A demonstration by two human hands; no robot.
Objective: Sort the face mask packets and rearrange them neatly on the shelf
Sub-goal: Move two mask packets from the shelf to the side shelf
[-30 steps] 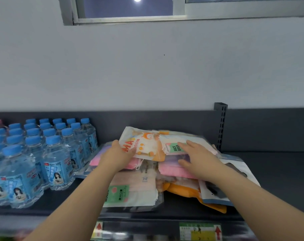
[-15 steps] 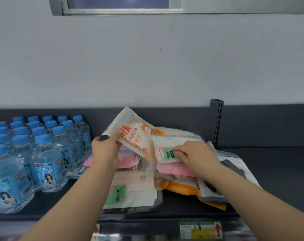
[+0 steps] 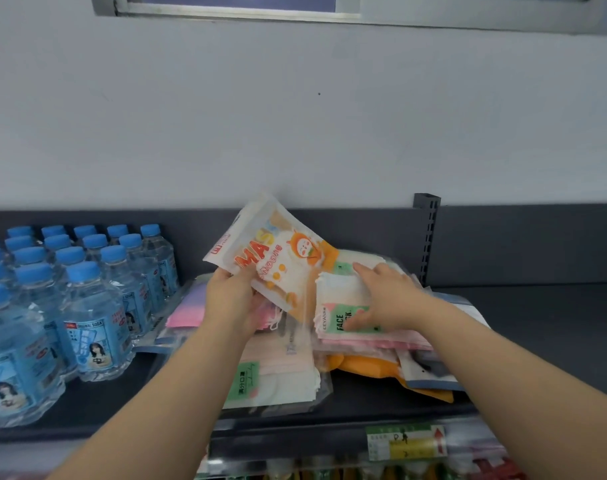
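Room: a pale grey wall [image 3: 295,116] stands behind the shelf, and a window frame [image 3: 226,10] runs along the top edge of the view
Surface: a dark grey shelf [image 3: 537,327] with a dark back panel; a slotted upright post [image 3: 427,237] rises at the back, to the right of the pile
Shelf edge: a green, yellow and red label [image 3: 406,441] is fixed on the front rail
Left side of shelf: water bottles [image 3: 87,306] with blue caps stand in rows, just beside the pile
Pile: mask packets [image 3: 278,375] lie mixed in the middle of the shelf, with pink, white and orange ones overlapping each other
Left hand [image 3: 231,299]: fingers curled round the lower corner of the orange-and-white packet [image 3: 278,258], which is tilted up above the pile, its far end toward the back panel
Right hand [image 3: 387,296]: fingers straight and spread, lying flat on the white packet with the green label [image 3: 336,296], on top of the right part of the pile
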